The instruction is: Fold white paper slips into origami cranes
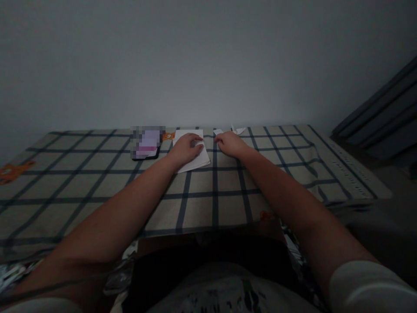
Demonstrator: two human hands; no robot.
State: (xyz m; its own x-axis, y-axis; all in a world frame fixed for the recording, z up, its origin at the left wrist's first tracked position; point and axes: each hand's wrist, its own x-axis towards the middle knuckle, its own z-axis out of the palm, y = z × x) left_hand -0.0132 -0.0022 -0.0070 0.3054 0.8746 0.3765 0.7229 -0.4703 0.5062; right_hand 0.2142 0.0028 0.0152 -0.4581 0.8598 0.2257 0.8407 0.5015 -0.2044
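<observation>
A folded sheet of white paper (pixel 193 165) lies on the checked tablecloth in front of me. My left hand (pixel 186 148) rests over it, thumb and fingers apart, pressing lightly or just lying there; I cannot tell which. To its right, above the cloth, my right hand (pixel 230 143) has its fingers curled and the fingertips together. Whatever they may pinch is too small and dark to make out. Just behind that hand are white paper scraps (pixel 240 130), partly hidden by it.
A phone (pixel 148 145) with a lit, blurred screen is left of the paper. The checked tablecloth (pixel 202 204) covers the table, which meets a plain wall (pixel 208 65). A dark curtain (pixel 387 104) hangs at the right. The table's front edge is near my lap.
</observation>
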